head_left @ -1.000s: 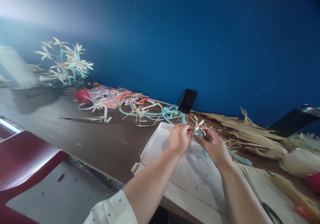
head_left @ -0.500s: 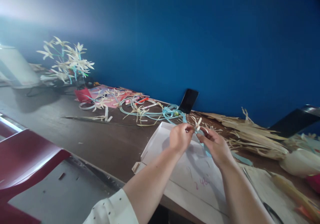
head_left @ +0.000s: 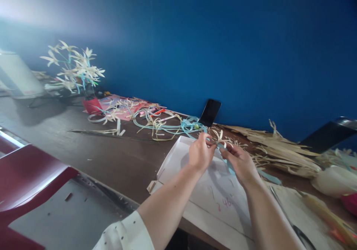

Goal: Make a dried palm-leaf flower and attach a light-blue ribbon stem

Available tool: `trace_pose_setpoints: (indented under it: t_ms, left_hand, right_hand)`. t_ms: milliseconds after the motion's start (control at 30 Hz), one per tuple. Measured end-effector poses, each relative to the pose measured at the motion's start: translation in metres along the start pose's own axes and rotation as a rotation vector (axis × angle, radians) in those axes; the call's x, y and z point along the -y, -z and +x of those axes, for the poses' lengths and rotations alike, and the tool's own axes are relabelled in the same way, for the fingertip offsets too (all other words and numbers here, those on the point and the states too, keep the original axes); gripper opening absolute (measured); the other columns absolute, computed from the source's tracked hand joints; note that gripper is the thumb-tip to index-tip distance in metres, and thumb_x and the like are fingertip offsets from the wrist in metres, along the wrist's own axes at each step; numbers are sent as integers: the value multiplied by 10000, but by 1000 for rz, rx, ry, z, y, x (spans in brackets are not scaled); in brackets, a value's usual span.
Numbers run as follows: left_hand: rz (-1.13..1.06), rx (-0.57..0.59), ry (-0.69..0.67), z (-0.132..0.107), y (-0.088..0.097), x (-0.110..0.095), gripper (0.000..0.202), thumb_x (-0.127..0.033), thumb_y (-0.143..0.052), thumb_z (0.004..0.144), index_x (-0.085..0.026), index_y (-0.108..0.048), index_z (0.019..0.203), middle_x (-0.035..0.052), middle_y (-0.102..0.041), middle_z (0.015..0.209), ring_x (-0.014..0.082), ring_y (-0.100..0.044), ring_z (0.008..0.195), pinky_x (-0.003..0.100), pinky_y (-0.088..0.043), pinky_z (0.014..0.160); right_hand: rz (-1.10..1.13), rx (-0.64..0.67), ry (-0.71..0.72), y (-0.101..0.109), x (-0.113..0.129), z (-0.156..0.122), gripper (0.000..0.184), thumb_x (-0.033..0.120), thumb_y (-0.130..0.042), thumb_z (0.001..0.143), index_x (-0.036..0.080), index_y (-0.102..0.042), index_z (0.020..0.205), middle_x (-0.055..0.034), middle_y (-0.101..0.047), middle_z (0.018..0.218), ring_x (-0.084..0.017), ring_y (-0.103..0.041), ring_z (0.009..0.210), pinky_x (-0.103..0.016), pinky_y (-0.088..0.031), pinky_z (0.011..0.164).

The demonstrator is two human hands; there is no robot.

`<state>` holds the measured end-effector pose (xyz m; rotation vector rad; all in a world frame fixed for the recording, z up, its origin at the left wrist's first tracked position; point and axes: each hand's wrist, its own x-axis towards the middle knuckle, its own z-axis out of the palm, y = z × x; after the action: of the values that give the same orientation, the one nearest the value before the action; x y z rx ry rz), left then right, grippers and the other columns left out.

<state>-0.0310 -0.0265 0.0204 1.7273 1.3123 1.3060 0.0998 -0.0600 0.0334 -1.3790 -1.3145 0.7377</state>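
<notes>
Both hands meet above a white cardboard box lid (head_left: 200, 205). My left hand (head_left: 201, 152) pinches the base of a small cream flower (head_left: 219, 138) made of thin, pale strips that curl outward. My right hand (head_left: 237, 161) is closed on the flower's right side, thumb and forefinger together near a light-blue ribbon (head_left: 231, 168) that hangs below the fingers. Exactly which petal or ribbon end the right fingertips grip is hidden. Finished-looking cream flowers (head_left: 80, 66) on blue stems stand in a red pot (head_left: 92, 105) at the far left.
A phone (head_left: 211, 112) leans on the blue wall (head_left: 223, 49). Coiled pale-blue ribbon (head_left: 156, 125) and strip scraps lie behind the box lid. Dried pale leaves (head_left: 279, 151) are heaped at right, by scissors (head_left: 302, 235). A red chair (head_left: 30, 179) stands at left.
The left fingers have shifted slightly, with the forefinger lifted higher. The flower's petals now spread wider and show more between the hands. The right hand has barely moved.
</notes>
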Motion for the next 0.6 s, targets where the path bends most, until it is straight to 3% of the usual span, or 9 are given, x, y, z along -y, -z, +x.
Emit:
trace_pose_setpoints:
  t_ms: [133, 300, 600]
  left_hand:
    - [1, -11, -31, 0, 1, 0, 352, -252, -634, 755, -235, -508, 1084, -17, -688, 822, 143, -628, 790, 251, -452, 704]
    - [48, -40, -112, -1, -1, 1, 160, -219, -604, 778, -254, -629, 932, -21, -687, 876, 127, -611, 796, 234, -445, 719]
    - [151, -142, -308, -2, -3, 4, 133, -225, -559, 815, -244, -679, 870, -1, -681, 862, 142, -583, 844, 254, -433, 773]
  right_hand:
    - [12, -17, -11, 0, -2, 1, 415, 424, -663, 680, 175, -679, 1012, -3, -565, 652, -147, -505, 635, -253, -399, 564]
    - [10, -4, 15, 1, -3, 1, 416, 425, -657, 689, 181, -681, 1025, -13, -585, 677, -157, -518, 658, -256, -407, 570]
    - [101, -87, -37, -1, -8, 2, 411, 434, -716, 650, 193, -702, 982, -36, -672, 856, -192, -590, 770, -275, -434, 657]
